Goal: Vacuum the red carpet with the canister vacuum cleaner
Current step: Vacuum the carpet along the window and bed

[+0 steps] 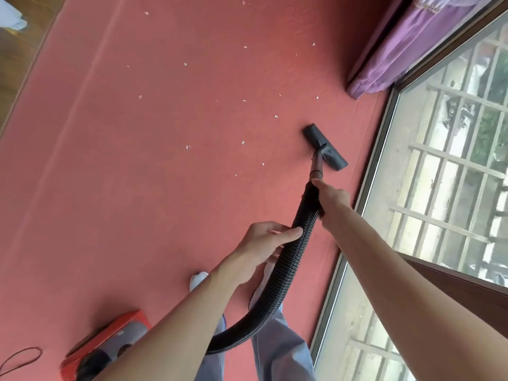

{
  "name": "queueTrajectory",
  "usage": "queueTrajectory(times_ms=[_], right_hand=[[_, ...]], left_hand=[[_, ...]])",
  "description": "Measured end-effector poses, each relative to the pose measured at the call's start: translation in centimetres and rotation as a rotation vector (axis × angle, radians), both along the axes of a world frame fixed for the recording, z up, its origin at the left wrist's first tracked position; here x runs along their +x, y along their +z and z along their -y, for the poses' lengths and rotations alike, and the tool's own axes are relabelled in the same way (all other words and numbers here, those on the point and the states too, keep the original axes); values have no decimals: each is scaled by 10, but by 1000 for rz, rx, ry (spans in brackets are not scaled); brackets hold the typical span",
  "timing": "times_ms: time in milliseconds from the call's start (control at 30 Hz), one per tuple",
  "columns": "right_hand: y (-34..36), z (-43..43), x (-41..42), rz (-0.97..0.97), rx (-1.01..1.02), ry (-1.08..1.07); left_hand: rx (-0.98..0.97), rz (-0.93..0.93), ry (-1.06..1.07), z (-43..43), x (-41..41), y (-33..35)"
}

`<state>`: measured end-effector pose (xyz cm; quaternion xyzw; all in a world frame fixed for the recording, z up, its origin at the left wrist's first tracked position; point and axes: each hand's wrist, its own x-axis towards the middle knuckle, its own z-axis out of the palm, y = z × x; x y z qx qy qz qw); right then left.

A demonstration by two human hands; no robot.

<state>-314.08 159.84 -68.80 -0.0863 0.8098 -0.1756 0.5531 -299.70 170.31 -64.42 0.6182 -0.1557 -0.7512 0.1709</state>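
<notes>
Two hands share the black hose [286,259]: the right hand [330,199] is wrapped round its far end to steer the brush head [325,147], which sits flat on the red carpet [137,160] beside the window [439,160] on the right. The left hand [264,240] curls round the hose lower down, probably to lift its slack. Many white scraps [188,147] lie left of and beyond the head, so most of the job looks undone; the red vacuum cleaner [110,345] rests on the carpet at near left.
</notes>
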Motion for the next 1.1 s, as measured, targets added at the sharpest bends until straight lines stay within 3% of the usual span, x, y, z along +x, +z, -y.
queueTrajectory(times_ms=[233,600,833,1100], right_hand=[[26,-67,30,-16,3,52],[55,-170,79,-179,-67,320],[45,-222,100,-248,-36,394],[28,-190,111,-331,-58,561]], left_hand=[[26,-225,-178,-35,36,28],[23,-274,-32,-155,66,50],[18,-173,72,-220,71,49],[-37,-10,126,-203,58,36]])
